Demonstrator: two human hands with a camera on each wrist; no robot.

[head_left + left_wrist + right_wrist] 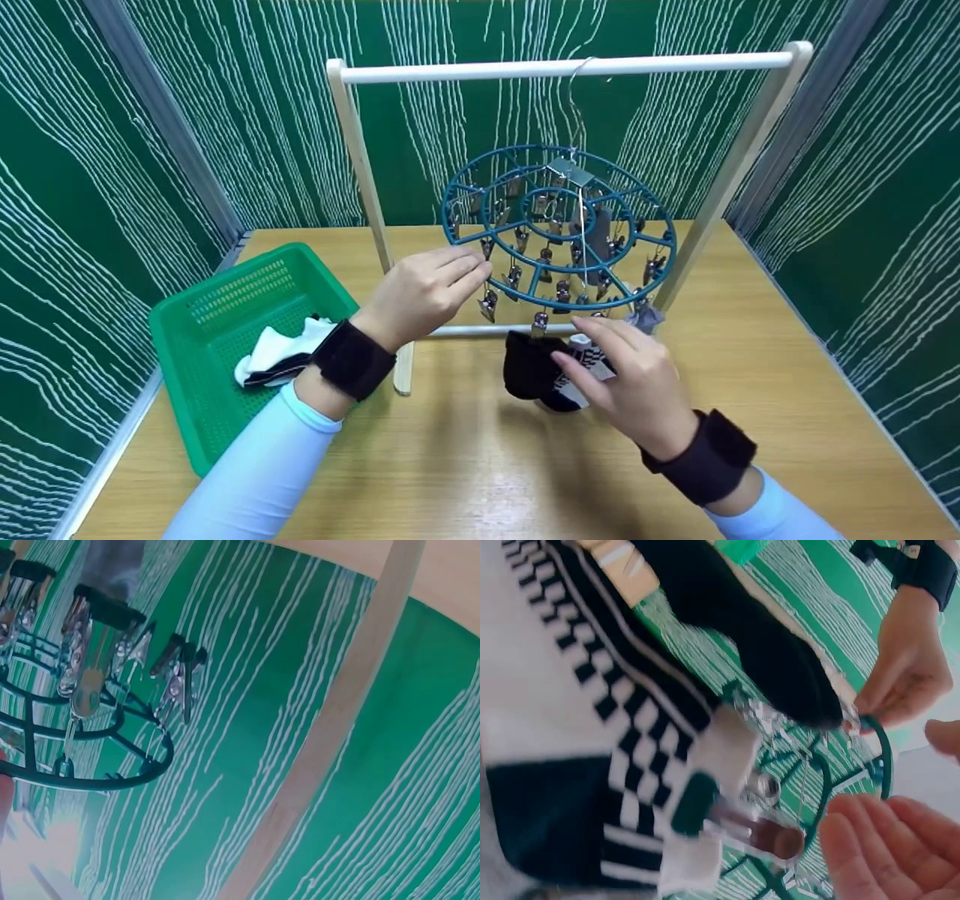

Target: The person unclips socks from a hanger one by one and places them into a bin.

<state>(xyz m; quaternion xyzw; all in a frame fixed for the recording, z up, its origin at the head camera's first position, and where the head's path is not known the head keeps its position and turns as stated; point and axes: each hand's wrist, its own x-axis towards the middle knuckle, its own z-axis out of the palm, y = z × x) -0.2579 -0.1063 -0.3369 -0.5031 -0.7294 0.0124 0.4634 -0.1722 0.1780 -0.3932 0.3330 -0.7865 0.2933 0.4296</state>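
A round teal clip hanger [540, 300] hangs by a wire hook from a rack's bar, with metal clips dangling from it. My left hand [427, 292] is at its left rim; in the right wrist view the left hand [911, 686] pinches the rim between thumb and fingers. A black sock [529, 367] hangs from a front clip. Beside it hangs a black-and-white checkered sock [641, 742], clipped at its cuff. My right hand [637, 379], fingers extended and thumb apart, is just in front of these socks and holds nothing.
A green basket [176, 360] at the left holds white and black cloth items [281, 352]. The wooden rack [360, 165] stands on the table [480, 465]. A grey item [598, 236] hangs at the hanger's far side, and another grey cloth [646, 316] at its right.
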